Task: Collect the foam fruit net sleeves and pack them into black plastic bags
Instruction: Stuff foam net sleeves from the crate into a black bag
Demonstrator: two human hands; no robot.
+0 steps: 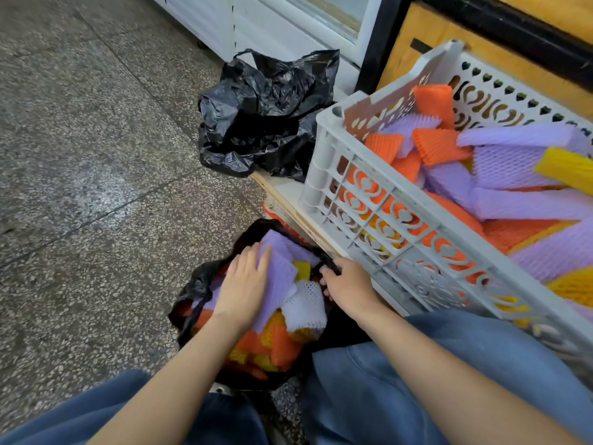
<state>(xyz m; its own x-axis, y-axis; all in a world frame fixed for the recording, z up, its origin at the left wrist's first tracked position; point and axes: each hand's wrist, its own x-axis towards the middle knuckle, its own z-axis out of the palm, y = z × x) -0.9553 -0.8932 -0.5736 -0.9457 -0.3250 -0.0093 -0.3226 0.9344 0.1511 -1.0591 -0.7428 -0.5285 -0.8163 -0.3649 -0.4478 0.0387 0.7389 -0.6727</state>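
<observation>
The left hand (245,284) is lying flat with straight fingers, pressing down on a purple sleeve (279,281) at the top of the pile. That pile is filling the black bag (197,284), which is sitting open on the floor between the person's knees. The right hand (348,285) is curling its fingers round the bag's right rim. It is probably holding a handle strip, though dark plastic against dark plastic is making that hard to confirm.

The loose sleeves (513,203) waiting to be packed are lying in the crate (324,175), up and to the right of the bag, most with their long sides running across it. The right hand is clearly the nearer one to them. The spare bags (266,117) are lying crumpled beyond the crate's far corner.
</observation>
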